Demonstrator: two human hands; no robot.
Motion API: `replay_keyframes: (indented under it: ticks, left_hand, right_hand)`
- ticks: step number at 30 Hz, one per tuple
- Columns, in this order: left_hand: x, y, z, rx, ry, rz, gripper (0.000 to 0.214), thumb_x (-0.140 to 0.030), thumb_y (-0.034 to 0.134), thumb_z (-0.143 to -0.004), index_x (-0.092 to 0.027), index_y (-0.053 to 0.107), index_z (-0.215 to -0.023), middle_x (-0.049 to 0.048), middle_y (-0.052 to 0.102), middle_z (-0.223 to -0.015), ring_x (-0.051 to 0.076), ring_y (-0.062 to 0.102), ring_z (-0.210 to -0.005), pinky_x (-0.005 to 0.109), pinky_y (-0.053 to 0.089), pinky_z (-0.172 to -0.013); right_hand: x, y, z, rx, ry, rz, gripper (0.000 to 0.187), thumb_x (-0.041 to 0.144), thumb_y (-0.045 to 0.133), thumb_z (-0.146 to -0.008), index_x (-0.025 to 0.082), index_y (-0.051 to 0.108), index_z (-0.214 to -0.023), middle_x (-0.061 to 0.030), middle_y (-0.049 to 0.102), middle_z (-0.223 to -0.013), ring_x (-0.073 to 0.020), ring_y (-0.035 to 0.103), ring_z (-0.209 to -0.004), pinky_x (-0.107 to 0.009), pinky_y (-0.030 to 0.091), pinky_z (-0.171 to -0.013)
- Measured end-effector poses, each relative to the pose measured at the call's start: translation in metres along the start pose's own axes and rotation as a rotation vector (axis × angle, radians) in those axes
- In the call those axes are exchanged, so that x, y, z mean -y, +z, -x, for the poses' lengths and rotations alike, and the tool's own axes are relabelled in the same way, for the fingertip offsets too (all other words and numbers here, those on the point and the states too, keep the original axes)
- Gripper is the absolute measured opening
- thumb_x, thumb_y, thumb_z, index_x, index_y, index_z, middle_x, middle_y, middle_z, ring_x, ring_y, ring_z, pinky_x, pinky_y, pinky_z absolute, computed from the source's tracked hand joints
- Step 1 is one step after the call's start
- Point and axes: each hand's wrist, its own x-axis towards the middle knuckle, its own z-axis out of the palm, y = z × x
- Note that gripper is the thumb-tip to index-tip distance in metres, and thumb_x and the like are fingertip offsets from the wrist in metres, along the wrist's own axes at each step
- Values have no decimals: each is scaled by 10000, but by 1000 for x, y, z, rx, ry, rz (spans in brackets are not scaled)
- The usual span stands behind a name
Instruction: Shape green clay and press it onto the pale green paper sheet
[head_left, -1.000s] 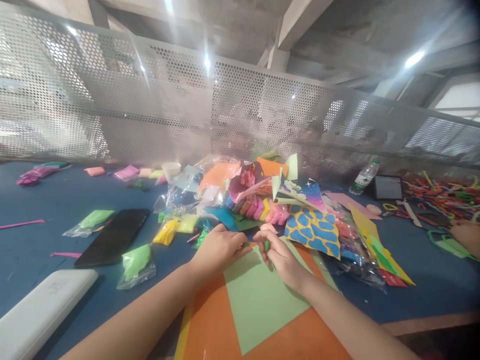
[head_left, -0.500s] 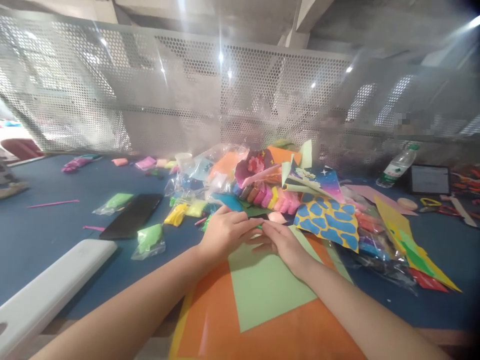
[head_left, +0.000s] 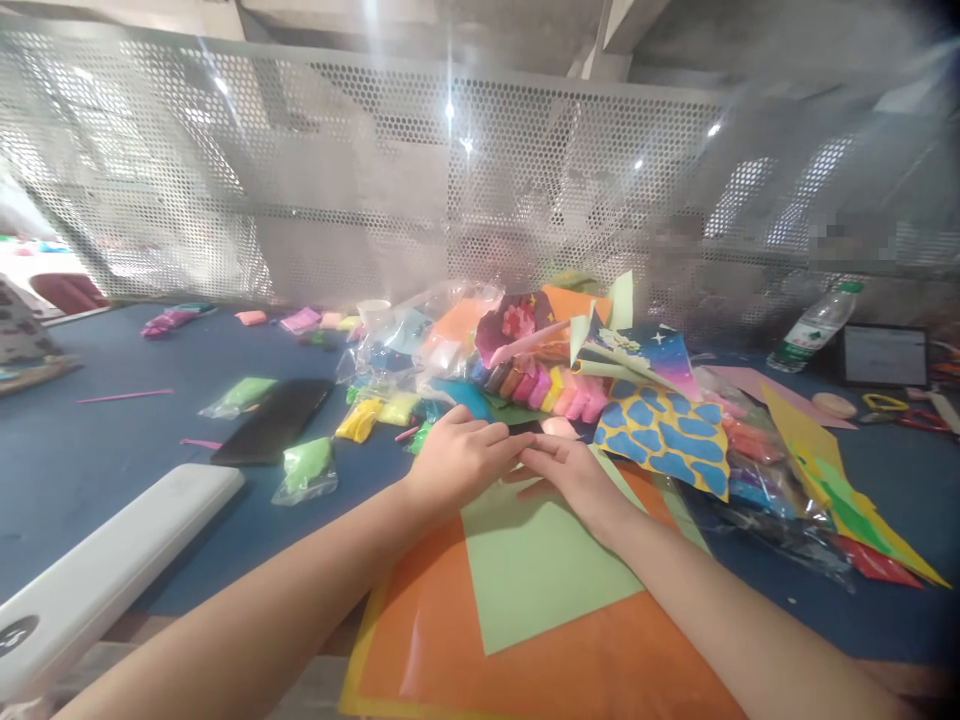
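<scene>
We hold our left hand (head_left: 459,458) and right hand (head_left: 583,488) fingertip to fingertip above the far part of the light green paper (head_left: 544,575); we cannot tell whether the bent fingers pinch anything; the paper lies on an orange sheet (head_left: 420,630), near blue-and-yellow patterned paper (head_left: 664,440).

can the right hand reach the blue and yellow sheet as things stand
Probably yes: the patterned sheet lies just beyond the right hand, near edge uncovered, nothing visible between them. That hand seems to touch the left hand, so may need to part first.
</scene>
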Motion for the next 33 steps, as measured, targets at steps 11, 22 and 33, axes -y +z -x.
replay_keyframes:
  ticks: [11, 22, 33]
  left_hand:
    - [7, -4, 2, -17, -59, 249, 245, -306, 481, -953, -192, 688, -885, -31, 589, -593, 77, 520, -507, 245, 347, -549]
    - [7, -4, 2, -10, -130, 280, 275, -411, 525, -918, -198, 697, -945, -15, 630, -620, 87, 560, -525, 215, 384, -543]
    - [10, -1, 5, -12, -163, 388, 317, -403, 502, -929, -181, 711, -1020, 0, 602, -596, 85, 540, -517, 190, 392, -507]
  right_hand:
    - [2, 0, 0, -31, 2, 28, 372, 470, 746, -690, 160, 714, -893, -46, 697, -783, -159, 667, -647, -288, 542, -590]
    - [3, -4, 4, -23, -15, 17, 422, 547, 606, -798, 149, 654, -669, -10, 565, -557, -108, 512, -479, -227, 381, -415]
    - [6, -4, 6, 1, -36, -56, 328, 473, 661, -787, 160, 641, -691, -2, 587, -668, -91, 524, -522, -233, 410, -483]
